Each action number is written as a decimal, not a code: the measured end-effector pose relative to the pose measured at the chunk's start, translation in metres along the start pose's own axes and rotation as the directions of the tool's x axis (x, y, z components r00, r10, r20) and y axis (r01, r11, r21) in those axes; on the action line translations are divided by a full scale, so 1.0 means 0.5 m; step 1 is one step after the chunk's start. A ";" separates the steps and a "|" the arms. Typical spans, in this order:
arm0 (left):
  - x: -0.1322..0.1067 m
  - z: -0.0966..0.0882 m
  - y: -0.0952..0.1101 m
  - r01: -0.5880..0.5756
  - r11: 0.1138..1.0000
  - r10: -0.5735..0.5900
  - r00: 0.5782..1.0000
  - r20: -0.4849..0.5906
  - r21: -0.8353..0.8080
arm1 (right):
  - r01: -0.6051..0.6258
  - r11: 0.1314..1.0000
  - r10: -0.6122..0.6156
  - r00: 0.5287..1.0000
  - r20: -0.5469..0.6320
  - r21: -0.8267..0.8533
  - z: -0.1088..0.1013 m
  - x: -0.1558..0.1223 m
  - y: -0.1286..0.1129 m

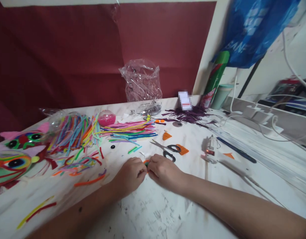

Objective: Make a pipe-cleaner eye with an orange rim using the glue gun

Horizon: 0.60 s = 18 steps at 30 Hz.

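My left hand point(131, 173) and my right hand point(164, 172) meet low over the white table point(148, 215), fingers closed. Between their fingertips shows a small curved orange-and-green piece point(146, 163), which looks like bent pipe cleaner; most of it is hidden by the fingers. Just beyond my right hand lie scissors point(165, 148) with black handles, blades slightly apart. One handle touches an orange fuzzy piece point(183, 149). Short green and light-blue pipe cleaner bits point(134, 149) lie beyond my left hand.
Pipe cleaners point(70, 132) and cut scraps point(78, 162) spread on the left, near two decorated fish-like faces point(15, 166). A white glue gun point(232, 164) with a red light and cord lies right. Behind are a pink tub point(106, 118), purple strips point(192, 114) and a clear bag point(143, 83).
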<state>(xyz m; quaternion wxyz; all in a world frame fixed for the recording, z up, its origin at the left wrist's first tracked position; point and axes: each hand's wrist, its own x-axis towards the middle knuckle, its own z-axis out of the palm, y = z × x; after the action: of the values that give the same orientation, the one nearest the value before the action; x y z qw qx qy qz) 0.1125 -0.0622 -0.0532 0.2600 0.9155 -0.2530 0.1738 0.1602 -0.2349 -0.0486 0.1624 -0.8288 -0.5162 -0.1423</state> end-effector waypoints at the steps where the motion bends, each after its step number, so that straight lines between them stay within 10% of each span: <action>1: 0.000 0.001 0.000 0.003 1.000 -0.003 1.000 0.001 -0.002 | 0.003 1.000 -0.003 1.000 -0.009 -0.019 0.003 0.000 -0.002; 11: -0.003 -0.014 0.001 0.013 0.998 -0.018 0.997 -0.070 -0.068 | -0.120 0.909 0.182 0.976 -0.121 0.399 -0.015 -0.011 0.022; 18: 0.004 -0.054 0.006 0.180 0.981 -0.191 0.954 -0.230 -0.070 | -0.258 0.888 0.334 0.931 -0.149 0.381 -0.036 -0.012 0.050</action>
<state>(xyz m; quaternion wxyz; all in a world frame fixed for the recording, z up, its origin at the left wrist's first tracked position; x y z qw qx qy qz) 0.1076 -0.0498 -0.0293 0.3252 0.9017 -0.1374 0.2498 0.1788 -0.2576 -0.0377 0.3827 -0.8352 -0.3803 -0.1069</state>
